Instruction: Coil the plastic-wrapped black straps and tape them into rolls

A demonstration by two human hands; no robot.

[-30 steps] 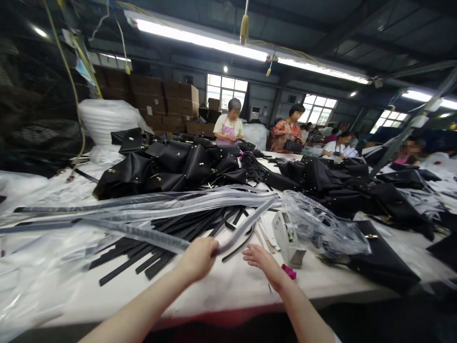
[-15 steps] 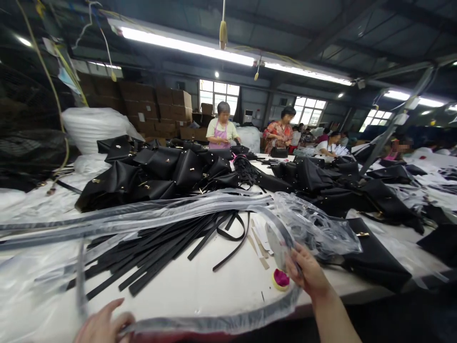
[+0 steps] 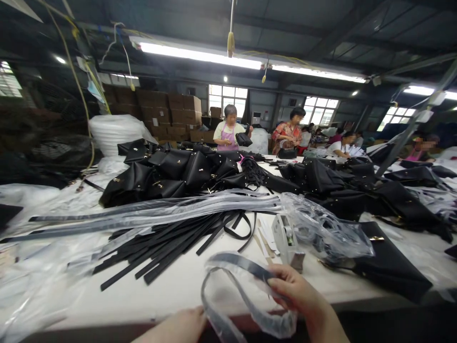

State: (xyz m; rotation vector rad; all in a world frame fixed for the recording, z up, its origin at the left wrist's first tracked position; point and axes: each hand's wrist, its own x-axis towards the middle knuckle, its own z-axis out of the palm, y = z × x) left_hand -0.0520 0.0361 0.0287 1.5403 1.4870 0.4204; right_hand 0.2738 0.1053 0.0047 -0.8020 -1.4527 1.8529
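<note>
A black strap in a clear plastic sleeve (image 3: pixel 246 264) hangs in curved loops over the table's front edge. My right hand (image 3: pixel 294 290) is closed on its upper part, thumb and fingers pinching it. My left hand (image 3: pixel 187 324) is low at the front edge, beside the lower loop; its fingers are hidden, so its grip does not show. Ahead of the hands lie bare black straps (image 3: pixel 160 252) in a fanned pile. Several sleeved straps (image 3: pixel 200 206) stretch across that pile. A bulky heap of clear plastic-wrapped pieces (image 3: pixel 321 228) lies to the right.
Black handbags (image 3: pixel 196 171) are piled along the back, and another black bag (image 3: pixel 389 257) lies at right. A whitish device (image 3: pixel 283 233) stands behind my right hand, near paper strips (image 3: pixel 266 238). Clear plastic (image 3: pixel 46 281) covers the left. A person in a pink apron (image 3: pixel 230 133) works across.
The sleeved strap, spread wide between my hands before, is now gathered into tighter loops. My left hand has moved right, towards my right hand. The person opposite has raised a small black bag.
</note>
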